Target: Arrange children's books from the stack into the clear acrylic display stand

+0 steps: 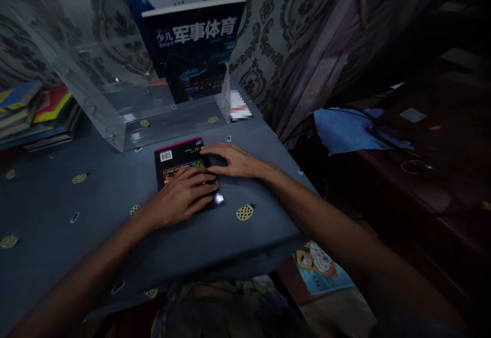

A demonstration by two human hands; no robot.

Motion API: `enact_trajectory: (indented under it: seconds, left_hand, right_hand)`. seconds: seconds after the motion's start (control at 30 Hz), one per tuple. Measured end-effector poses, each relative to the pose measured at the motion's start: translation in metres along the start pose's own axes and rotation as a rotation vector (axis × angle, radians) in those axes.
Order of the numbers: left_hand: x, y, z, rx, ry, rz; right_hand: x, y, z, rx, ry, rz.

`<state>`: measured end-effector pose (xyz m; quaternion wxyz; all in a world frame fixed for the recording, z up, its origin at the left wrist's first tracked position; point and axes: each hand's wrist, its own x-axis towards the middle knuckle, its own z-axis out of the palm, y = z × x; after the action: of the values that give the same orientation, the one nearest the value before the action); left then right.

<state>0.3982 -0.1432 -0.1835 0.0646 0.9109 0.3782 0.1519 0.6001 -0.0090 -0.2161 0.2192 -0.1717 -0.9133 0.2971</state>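
Note:
A dark book [177, 158] with a pink top edge and a white barcode lies back cover up on the blue-grey tablecloth [95, 195]. My left hand [184, 197] rests flat on its lower half, fingers spread toward the right. At the book's right edge lies my right hand [230, 160], with its fingers curled over that edge. Behind the book stands a clear acrylic stand [115, 108] that holds an upright dark blue book [195, 46] with white Chinese characters.
A stack of colourful books [34, 115] sits at the far left. A blue cloth [345, 131] lies on dark furniture to the right. A picture book [322, 269] lies on the floor below the table's front right corner. A patterned curtain hangs behind.

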Motion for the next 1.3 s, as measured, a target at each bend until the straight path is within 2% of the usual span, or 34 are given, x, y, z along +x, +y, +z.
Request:
enact_trajectory:
  seconds: [0.3,0.6,0.83,1.0,1.2,1.3]
  left_hand:
    - [0.003,0.013,0.000,0.226,0.045,0.051]
    - [-0.006,0.026,-0.001,0.162,0.056,0.092]
    - [-0.012,0.039,0.004,0.297,0.070,0.090]
    - [-0.025,0.062,0.010,0.348,0.045,-0.016]
    - [-0.046,0.092,0.030,0.287,0.140,-0.254]
    - [-0.054,0.102,0.038,0.281,0.180,-0.354]
  right_hand:
    - [0.000,0.003,0.000,-0.033,-0.054,-0.022]
    - [-0.004,-0.006,-0.004,-0.098,-0.171,0.015]
    - [-0.007,-0.014,-0.005,-0.168,-0.218,0.040]
    - [-0.030,-0.039,0.007,-0.257,-0.097,0.069]
    - [-0.081,-0.089,0.052,-0.341,0.070,-0.058]
    - [-0.096,-0.105,0.066,-0.397,0.090,-0.033]
